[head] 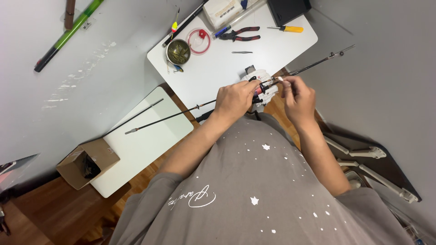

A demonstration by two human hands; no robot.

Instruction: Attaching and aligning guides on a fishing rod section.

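I am holding my left hand [234,99] curled, knuckles up, while my right hand [297,97] is pinching with fingertips, both forearms angling inward.

**Both hands on a thin rod at the desk edge**

The left hand [234,100] grips a thin dark rod [181,113] over a white holder [261,88]; the right hand [297,97] pinches it just beside. Red-handled pliers [240,34] and a yellow screwdriver [288,29] lie on the white desk [218,68].

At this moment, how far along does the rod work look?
Mid-job. Laid out already: pliers, screwdriver, small tin. In hand: left hand grips the thin rod at a white block, right hand pinches something small beside it. A second rod lies untouched.
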